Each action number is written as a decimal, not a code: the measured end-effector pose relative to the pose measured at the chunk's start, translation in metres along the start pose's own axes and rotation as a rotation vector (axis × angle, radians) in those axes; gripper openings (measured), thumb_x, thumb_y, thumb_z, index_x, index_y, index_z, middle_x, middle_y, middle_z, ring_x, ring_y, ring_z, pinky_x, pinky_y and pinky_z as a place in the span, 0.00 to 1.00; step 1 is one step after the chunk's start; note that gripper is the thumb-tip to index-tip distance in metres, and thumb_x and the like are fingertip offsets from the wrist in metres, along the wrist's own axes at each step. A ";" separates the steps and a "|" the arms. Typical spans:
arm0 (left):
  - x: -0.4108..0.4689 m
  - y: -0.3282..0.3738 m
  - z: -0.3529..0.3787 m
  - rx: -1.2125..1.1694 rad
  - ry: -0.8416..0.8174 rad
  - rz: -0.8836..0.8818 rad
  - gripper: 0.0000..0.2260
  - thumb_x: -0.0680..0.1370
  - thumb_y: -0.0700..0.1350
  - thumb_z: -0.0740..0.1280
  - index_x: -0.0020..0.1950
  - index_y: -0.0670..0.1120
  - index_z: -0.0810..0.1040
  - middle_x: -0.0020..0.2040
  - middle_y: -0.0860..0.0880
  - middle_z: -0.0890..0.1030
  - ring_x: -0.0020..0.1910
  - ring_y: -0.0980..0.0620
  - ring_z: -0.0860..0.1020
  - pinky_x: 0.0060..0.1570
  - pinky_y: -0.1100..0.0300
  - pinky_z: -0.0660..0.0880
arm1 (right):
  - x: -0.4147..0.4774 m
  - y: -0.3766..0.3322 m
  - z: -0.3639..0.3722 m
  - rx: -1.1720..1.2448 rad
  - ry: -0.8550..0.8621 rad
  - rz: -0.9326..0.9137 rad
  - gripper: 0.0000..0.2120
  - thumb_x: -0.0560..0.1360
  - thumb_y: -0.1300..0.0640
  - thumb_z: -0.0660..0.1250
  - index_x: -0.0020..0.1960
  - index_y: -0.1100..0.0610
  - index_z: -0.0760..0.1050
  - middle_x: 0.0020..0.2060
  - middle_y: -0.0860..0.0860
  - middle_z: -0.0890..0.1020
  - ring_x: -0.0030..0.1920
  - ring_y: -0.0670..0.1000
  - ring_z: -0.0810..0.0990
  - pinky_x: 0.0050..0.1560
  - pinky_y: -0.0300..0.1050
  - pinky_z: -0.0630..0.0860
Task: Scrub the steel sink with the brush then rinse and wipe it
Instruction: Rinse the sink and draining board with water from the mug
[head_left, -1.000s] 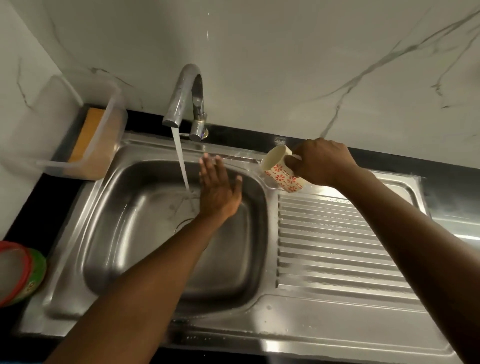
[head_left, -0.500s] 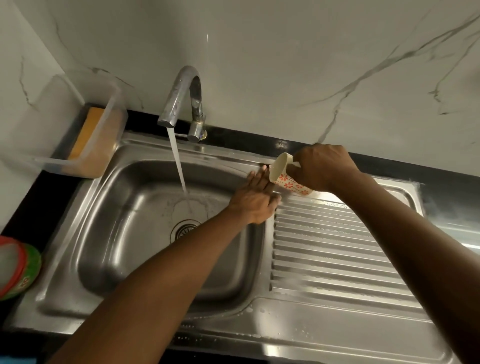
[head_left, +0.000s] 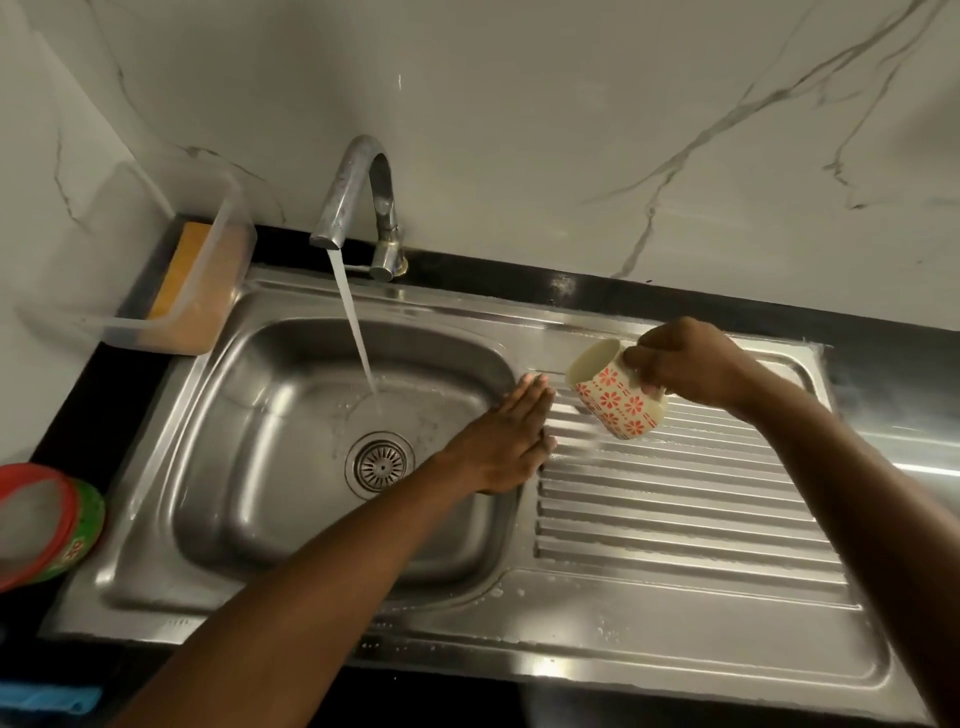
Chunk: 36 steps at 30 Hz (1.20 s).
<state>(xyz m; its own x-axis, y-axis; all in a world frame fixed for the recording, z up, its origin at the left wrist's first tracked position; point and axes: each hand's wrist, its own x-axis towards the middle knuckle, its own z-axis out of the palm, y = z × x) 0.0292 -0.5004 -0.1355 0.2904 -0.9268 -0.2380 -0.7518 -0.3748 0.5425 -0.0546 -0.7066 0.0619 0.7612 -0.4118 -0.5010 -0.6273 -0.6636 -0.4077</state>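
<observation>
Wall (head_left: 519, 130): grey-veined marble. Counter (head_left: 675, 299): black. The steel sink (head_left: 623, 639) is set into the counter, with the basin (head_left: 260, 467) on the left and the ribbed drainboard (head_left: 675, 509) on the right.

The tap (head_left: 358, 171) stands at the back rim and is running. The water (head_left: 356, 332) falls slanted into the basin and lands just behind the drain (head_left: 382, 464). Droplets lie on the front rim.

Left hand (head_left: 501, 441): palm down, fingers straight and pressed together. It lies flat on the ridge between basin and drainboard, fingertips pointing toward the wall.

Right hand (head_left: 685, 361): fingers curled round the handle of a mug (head_left: 615, 397), cream with red flowers. The mug is tilted, mouth up and to the left, above the back left part of the drainboard and just beside the left fingertips. There is a faint blur under the mug; I cannot tell what it is.

A clear tub (head_left: 208, 291) stands at the back left corner against the sink rim, with a yellow sponge (head_left: 179, 270) inside. On the counter at the left edge, a red-rimmed round piece (head_left: 31, 519) overlaps a green one (head_left: 85, 535).
</observation>
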 end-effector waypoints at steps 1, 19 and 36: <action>-0.002 0.001 0.001 -0.020 0.005 -0.005 0.31 0.86 0.59 0.45 0.84 0.46 0.39 0.84 0.50 0.37 0.81 0.55 0.32 0.83 0.49 0.44 | -0.002 -0.002 0.004 -0.109 0.017 -0.026 0.11 0.83 0.49 0.66 0.47 0.53 0.82 0.43 0.49 0.86 0.41 0.49 0.86 0.39 0.42 0.79; -0.060 0.054 0.025 -0.524 -0.099 -0.204 0.34 0.87 0.54 0.53 0.83 0.49 0.33 0.81 0.55 0.26 0.80 0.56 0.31 0.82 0.49 0.43 | -0.056 0.005 0.050 -0.352 0.001 -0.133 0.16 0.82 0.44 0.66 0.60 0.53 0.84 0.55 0.51 0.87 0.45 0.52 0.87 0.37 0.41 0.82; -0.143 0.063 0.035 -0.195 -0.191 -0.016 0.28 0.87 0.51 0.53 0.85 0.49 0.47 0.85 0.55 0.43 0.82 0.60 0.39 0.80 0.61 0.44 | -0.120 -0.012 0.105 -0.757 0.164 -0.531 0.17 0.79 0.44 0.60 0.36 0.53 0.71 0.35 0.53 0.83 0.37 0.58 0.82 0.57 0.52 0.76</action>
<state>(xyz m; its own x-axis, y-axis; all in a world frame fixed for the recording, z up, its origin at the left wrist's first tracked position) -0.0805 -0.3912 -0.0954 0.1700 -0.9070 -0.3853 -0.6142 -0.4033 0.6783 -0.1556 -0.5835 0.0474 0.9668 0.0168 -0.2549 0.0390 -0.9958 0.0823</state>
